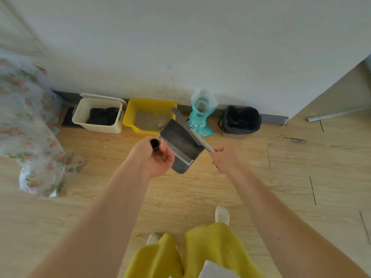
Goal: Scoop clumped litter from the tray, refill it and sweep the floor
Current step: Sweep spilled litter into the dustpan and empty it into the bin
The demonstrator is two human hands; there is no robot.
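Observation:
My left hand [154, 157] grips the black tip of a broom handle [155, 143], seen end-on; the broom's head is hidden. My right hand [225, 159] holds the grey metal handle [197, 135] of a dark grey dustpan [179, 146], which hangs tilted above the floor with a comb edge facing me and a few specks of litter inside. Behind it by the wall stands the yellow litter tray [130, 115], holding grey litter and a pale scoop [161, 123]. A teal and white litter bag [200, 115] stands open to the tray's right.
A white bin [98, 125] with a dark liner stands left of the tray, its lid open against the wall. A black bag-lined bin [240, 120] stands right of the litter bag. A flowered cloth [26, 121] hangs at the left. Light wooden floor [261, 177] around my feet.

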